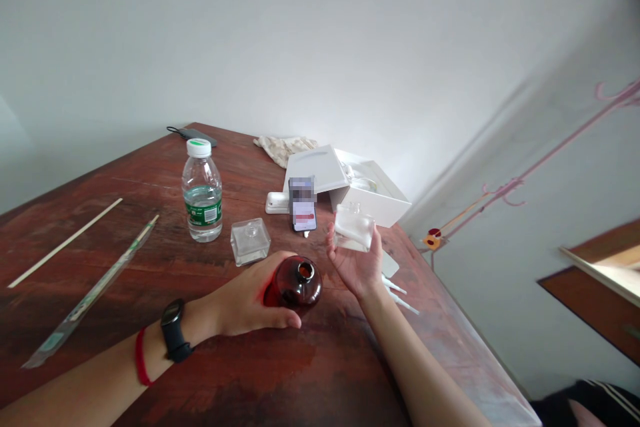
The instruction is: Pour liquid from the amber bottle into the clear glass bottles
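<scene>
My left hand (pixel 250 300) wraps round a dark red-brown glass bottle (pixel 299 290) that stands uncapped on the table, its narrow round mouth facing up. In my right hand (pixel 361 267) sits a small clear square glass bottle (pixel 353 225), held up above the table with its short neck on top. Whether there is liquid inside it I cannot tell. Just beyond my left hand stands a second clear square glass bottle (pixel 250 241). Partly hidden beneath my right forearm's far side lie thin white plastic droppers or tubes (pixel 400 293).
A water bottle (pixel 203 203) with a white cap stands at left. Near it lie a bare wooden stick (pixel 67 241) and a wrapped chopstick pair (pixel 95 293). A phone (pixel 303 205) leans against a white box (pixel 320 167), with a cloth (pixel 283 149) behind. A pink rack (pixel 540 153) stands right.
</scene>
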The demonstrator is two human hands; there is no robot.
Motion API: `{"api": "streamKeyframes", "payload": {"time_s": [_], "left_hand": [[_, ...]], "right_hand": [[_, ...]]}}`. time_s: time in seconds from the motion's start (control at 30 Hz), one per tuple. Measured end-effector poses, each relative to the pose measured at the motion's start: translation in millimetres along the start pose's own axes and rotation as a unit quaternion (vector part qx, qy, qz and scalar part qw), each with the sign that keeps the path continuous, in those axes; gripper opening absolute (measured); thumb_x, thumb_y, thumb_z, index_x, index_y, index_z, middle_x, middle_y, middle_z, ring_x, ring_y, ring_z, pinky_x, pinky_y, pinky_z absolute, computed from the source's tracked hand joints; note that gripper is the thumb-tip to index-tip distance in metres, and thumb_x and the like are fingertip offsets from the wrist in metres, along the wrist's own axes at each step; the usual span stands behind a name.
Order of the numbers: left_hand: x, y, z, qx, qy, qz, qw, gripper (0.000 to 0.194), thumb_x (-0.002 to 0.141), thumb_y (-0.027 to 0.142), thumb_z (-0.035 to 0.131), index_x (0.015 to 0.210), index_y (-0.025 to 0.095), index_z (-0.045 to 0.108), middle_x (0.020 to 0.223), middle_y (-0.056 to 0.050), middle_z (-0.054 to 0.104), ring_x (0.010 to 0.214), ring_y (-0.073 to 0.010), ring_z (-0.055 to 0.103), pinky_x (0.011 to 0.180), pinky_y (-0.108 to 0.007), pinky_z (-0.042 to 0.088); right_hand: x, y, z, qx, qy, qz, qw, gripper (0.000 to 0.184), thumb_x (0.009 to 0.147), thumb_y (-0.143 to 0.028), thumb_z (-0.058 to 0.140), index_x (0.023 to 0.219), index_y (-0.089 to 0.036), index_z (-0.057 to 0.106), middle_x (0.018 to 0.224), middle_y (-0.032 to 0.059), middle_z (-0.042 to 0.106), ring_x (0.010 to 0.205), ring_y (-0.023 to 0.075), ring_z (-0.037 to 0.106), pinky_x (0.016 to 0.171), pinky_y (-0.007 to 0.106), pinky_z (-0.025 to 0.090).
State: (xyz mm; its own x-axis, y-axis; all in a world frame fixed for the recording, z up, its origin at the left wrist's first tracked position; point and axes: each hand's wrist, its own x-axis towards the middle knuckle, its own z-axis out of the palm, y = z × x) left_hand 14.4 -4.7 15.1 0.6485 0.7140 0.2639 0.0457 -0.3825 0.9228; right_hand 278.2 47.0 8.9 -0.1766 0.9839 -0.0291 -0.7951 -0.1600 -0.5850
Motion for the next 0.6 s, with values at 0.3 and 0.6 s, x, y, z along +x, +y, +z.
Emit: {"api": "streamKeyframes", "payload": {"time_s": [0.3, 0.6], "left_hand": [[0.1, 1.8, 0.6, 0.002, 0.007, 0.003, 1.000, 0.084, 0.081, 0.077, 0.080, 0.139, 0.021, 0.056, 0.133, -0.012, 0.069, 0.117, -0.0328, 0.066, 0.108, -0.047, 0.051], [1.0, 1.6, -0.6, 0.004, 0.002, 0.004, 1.000, 0.083, 0.082, 0.074, 0.081, 0.140, 0.021, 0.056, 0.134, -0.012, 0.069, 0.118, -0.0333, 0.066, 0.108, -0.047, 0.051]], "right_hand": [[-1.4, -0.2, -1.5, -0.009, -0.024, 0.000, 1.000, 0.068, 0.085, -0.056, 0.080, 0.141, -0.022, 0.062, 0.106, 0.0095, 0.082, 0.085, 0.0227, 0.081, 0.071, 0.032, 0.068], [-2.5, 1.4, -1.2, -0.007, -0.003, -0.012, 1.000, 0.071, 0.081, -0.055, 0.085, 0.139, -0.021, 0.063, 0.108, 0.0106, 0.083, 0.091, 0.0254, 0.082, 0.073, 0.035, 0.070]]}}
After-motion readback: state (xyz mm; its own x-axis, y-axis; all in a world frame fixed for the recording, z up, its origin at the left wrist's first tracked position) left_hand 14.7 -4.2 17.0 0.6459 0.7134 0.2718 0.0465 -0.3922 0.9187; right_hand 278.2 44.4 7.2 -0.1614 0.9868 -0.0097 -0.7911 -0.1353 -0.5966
